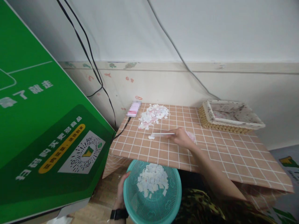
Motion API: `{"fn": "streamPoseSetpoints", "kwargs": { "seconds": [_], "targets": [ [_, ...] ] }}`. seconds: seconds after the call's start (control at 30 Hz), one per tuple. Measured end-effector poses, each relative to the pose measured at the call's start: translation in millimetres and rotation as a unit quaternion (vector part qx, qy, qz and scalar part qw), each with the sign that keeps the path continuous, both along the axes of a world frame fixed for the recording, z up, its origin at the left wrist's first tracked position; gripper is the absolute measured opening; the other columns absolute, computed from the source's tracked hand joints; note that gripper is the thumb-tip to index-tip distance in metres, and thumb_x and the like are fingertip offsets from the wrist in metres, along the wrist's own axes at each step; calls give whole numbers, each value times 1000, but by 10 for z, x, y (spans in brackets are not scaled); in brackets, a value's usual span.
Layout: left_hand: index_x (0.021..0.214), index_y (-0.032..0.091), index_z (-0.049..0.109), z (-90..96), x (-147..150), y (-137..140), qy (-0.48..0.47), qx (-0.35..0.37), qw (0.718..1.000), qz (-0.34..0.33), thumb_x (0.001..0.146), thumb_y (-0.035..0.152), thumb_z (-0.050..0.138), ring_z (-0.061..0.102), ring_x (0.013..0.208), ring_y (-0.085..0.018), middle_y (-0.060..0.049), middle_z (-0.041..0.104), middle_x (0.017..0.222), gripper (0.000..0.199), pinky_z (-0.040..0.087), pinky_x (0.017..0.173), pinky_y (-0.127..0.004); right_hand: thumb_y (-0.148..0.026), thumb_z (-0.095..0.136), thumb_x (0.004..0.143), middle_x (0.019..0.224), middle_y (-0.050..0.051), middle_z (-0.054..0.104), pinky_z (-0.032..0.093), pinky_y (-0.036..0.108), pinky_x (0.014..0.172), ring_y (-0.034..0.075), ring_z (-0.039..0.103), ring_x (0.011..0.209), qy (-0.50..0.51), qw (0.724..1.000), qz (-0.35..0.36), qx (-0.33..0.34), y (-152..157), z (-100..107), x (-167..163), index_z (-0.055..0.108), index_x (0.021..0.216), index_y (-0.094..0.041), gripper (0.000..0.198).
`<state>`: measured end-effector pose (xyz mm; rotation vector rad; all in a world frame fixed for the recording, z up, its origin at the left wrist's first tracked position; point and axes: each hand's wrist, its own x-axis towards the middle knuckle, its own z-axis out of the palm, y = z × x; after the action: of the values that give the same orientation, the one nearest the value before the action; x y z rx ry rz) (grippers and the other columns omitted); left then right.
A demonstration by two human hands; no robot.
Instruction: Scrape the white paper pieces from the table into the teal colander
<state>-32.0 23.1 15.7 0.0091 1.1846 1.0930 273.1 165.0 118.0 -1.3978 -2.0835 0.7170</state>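
My left hand [121,188] grips the left side of a teal plastic colander [178,193] below the table's front edge. Many small white paper scraps [153,179] lie inside it. Over the tabletop, my right hand [180,137] is closed on a thin white flat strip [163,134], seen nearly edge-on and pointing left. A few paper scraps [150,137] lie at the strip's far end. Farther back on the table spreads a pile of white and pinkish paper scraps [154,114]. Something pink [191,136] is partly hidden behind my right hand.
A brown checked cloth [224,149] covers the table. A lined wicker basket [233,127] stands at the back right. At the back left lies a blurred pink-and-white item [134,109], beside a black cable [123,128]. A green printed panel [58,124] rises at the left.
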Motion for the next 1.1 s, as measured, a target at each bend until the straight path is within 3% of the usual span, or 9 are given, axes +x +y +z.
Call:
{"fn": "streamPoseSetpoints", "kwargs": {
  "seconds": [0.17,0.33,0.5,0.6,0.7,0.9,1.1],
  "targets": [
    [67,11,72,122,17,2,-6,6,1000,-1,64,26,70,66,58,-22,-8,73,63,15,53,61,-32,-24,53,85,96,4,73,51,31,74,20,67,83,28,998,-58,9,48,-89,-33,72,97,-22,23],
    [65,14,71,185,-7,2,6,23,1000,7,61,25,72,65,56,-20,-4,72,61,12,51,58,-30,-12,53,81,101,2,72,51,31,80,20,67,90,12,999,12,33,-72,-138,-194,73,96,-26,29],
    [70,12,71,178,-38,5,-1,27,1000,-12,64,28,72,64,55,-19,-5,72,63,17,50,56,-29,-14,52,82,93,1,73,51,25,71,17,69,81,6,998,63,28,-340,-86,-231,73,96,-28,29],
    [67,12,70,211,-27,6,-1,35,999,6,63,27,72,64,54,-19,-5,71,60,15,50,57,-29,-24,53,85,86,3,74,49,26,63,19,69,71,-10,1000,5,15,-404,-105,-218,74,95,-25,23],
    [66,11,70,249,-11,8,-7,25,1000,1,64,25,71,64,53,-19,-6,71,59,14,50,56,-30,-27,52,86,90,5,74,49,29,65,21,69,73,-39,997,-58,33,-437,-155,-252,72,101,-23,25],
    [76,8,71,217,-18,14,-17,15,1000,-2,69,26,67,66,59,-21,-9,73,66,20,52,60,-31,-20,47,88,104,4,71,49,29,77,20,68,88,-48,998,16,35,-572,-157,-384,67,112,-28,32],
    [69,9,70,228,-18,16,-14,26,1000,8,71,25,66,64,54,-19,-7,72,61,17,52,55,-29,-29,47,89,94,5,73,47,28,67,19,66,77,-4,1000,-23,20,-622,-87,-411,68,105,-22,27]
  ]
}}
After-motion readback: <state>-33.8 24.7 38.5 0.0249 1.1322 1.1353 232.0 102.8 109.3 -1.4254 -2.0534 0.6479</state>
